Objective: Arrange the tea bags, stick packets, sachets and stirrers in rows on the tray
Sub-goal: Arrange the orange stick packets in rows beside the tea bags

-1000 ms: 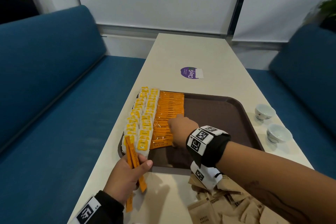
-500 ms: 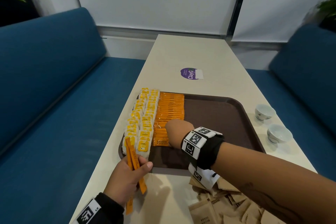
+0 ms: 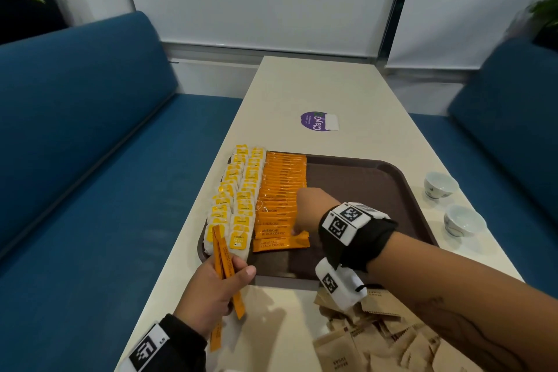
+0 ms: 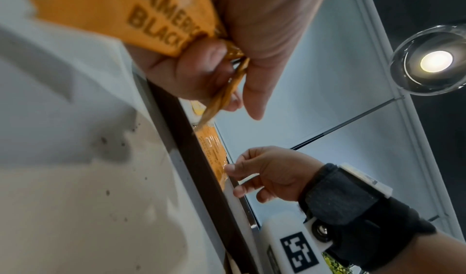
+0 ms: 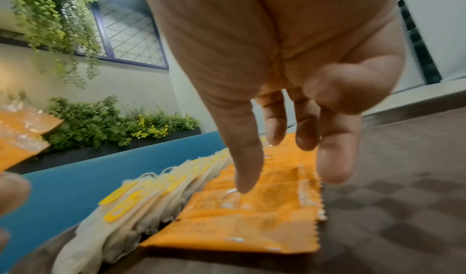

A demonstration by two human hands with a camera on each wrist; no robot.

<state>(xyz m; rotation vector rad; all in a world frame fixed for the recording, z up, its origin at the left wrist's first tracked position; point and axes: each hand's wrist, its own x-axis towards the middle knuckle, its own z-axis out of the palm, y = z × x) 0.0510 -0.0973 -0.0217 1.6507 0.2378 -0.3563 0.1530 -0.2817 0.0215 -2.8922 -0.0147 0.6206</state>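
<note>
A brown tray [image 3: 362, 187] holds two rows of tea bags [image 3: 238, 190] with yellow tags along its left side. Beside them runs a row of orange stick packets [image 3: 283, 178]. My right hand [image 3: 297, 228] hovers over the near end of that row, fingers straight and pointing down [image 5: 290, 148], the thumb tip touching a packet [image 5: 239, 228]. At the tray's front left corner my left hand [image 3: 217, 290] grips several orange stick packets [image 3: 225, 260], seen close up in the left wrist view [image 4: 126, 13].
A pile of brown paper sachets [image 3: 377, 344] lies on the table in front of the tray, under my right forearm. Two white cups [image 3: 439, 184] [image 3: 463, 220] stand right of the tray. A purple sticker [image 3: 317, 121] lies farther back. Blue benches flank the table.
My right hand has stayed over the near end of the orange row and shifted slightly right; the front packets now lie straighter. The left hand has kept its bundle in place.
</note>
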